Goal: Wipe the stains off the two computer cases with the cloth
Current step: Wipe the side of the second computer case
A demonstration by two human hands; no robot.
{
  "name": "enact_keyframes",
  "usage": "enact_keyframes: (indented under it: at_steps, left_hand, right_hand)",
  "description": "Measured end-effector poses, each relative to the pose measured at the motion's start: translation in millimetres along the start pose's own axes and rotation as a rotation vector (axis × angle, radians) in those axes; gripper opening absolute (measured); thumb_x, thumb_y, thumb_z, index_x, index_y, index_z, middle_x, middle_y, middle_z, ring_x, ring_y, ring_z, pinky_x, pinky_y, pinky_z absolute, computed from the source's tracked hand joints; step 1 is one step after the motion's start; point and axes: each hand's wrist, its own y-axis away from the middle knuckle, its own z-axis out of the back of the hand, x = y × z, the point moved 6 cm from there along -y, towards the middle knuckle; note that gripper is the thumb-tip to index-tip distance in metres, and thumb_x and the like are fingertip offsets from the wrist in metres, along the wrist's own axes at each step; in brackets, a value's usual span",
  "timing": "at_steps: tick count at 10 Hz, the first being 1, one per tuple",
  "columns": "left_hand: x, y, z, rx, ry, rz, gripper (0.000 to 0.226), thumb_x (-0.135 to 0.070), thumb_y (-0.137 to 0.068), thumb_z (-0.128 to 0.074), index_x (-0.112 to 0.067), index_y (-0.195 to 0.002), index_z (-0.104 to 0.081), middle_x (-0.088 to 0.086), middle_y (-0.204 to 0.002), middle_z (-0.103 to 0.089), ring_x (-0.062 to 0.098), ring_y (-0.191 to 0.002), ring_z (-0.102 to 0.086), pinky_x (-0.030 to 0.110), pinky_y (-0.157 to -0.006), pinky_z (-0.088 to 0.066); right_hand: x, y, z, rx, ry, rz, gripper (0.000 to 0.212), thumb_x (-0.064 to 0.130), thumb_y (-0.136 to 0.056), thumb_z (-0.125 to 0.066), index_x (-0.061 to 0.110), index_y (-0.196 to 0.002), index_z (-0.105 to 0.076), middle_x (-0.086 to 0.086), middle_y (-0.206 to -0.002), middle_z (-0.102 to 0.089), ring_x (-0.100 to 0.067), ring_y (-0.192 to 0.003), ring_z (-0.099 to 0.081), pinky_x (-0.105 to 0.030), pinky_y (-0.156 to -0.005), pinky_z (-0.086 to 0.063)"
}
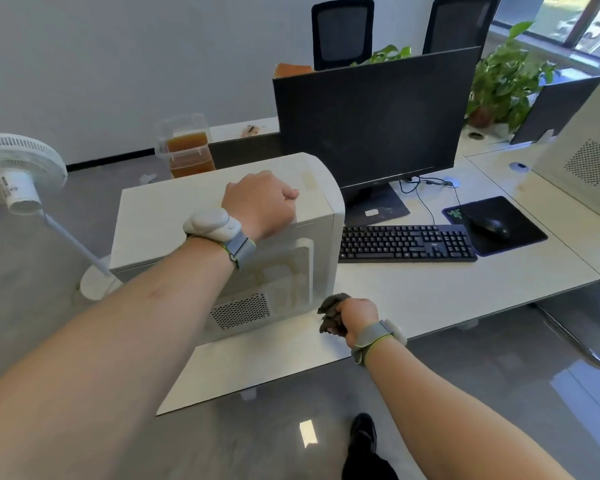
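An office room has a long white desk. At its left end stands a big white computer case; it looks heavy and stiff. The left hand rests on its top, fingers curled over the edge. The right hand squeezes the soft dark cloth by the case's bottom corner. Another case stands far right.
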Motion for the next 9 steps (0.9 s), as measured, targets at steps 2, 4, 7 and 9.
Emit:
enact_keyframes:
  at_steps: [2, 4, 7, 9]
  left_hand:
    - [-4, -9, -11, -0.169, -0.055, -0.039, 0.023, -0.038, -0.097, -0.047, -0.028, -0.1, -0.067, 0.004, -0.104, -0.058, 0.026, -0.098, -0.051, 0.04, -0.082, -0.044]
    - [0, -11, -13, -0.2, -0.04, -0.06, 0.02, -0.038, -0.097, -0.05, -0.029, -0.102, -0.066, 0.003, -0.107, -0.056, 0.026, -0.103, -0.049, 0.039, -0.083, -0.038]
    - [-1, -11, -11, -0.182, -0.042, -0.062, 0.02, -0.039, -0.098, -0.048, -0.029, -0.105, -0.065, 0.004, -0.107, -0.055, 0.027, -0.103, -0.049, 0.043, -0.086, -0.043]
    - [-1, -11, -10, -0.174, -0.027, -0.051, 0.021, -0.039, -0.097, -0.049, -0.03, -0.105, -0.066, 0.005, -0.109, -0.056, 0.027, -0.105, -0.049, 0.042, -0.086, -0.041]
  right_hand:
    - [-31, -43, -16, -0.056, 0.104, -0.079, 0.034, 0.012, -0.094, -0.053, 0.009, -0.128, -0.055, -0.025, -0.113, -0.066, -0.035, -0.09, -0.068, -0.052, -0.088, -0.06]
    - [-25, -29, -36, -0.08, -0.223, -0.072, 0.048, 0.014, -0.091, -0.06, -0.001, -0.137, -0.054, -0.025, -0.146, -0.051, -0.038, -0.133, -0.054, -0.018, -0.059, -0.043]
    - [81, 47, -39, 0.029, -0.312, 0.39, 0.003, 0.008, -0.066, -0.049, 0.008, -0.064, -0.051, -0.011, -0.065, -0.051, -0.027, -0.058, -0.047, -0.028, -0.051, -0.034]
    - [110, 65, -15, 0.248, -0.397, 0.424, 0.051, 0.055, -0.093, -0.053, 0.007, -0.091, -0.07, -0.015, -0.086, -0.07, -0.031, -0.081, -0.069, -0.037, -0.079, -0.058]
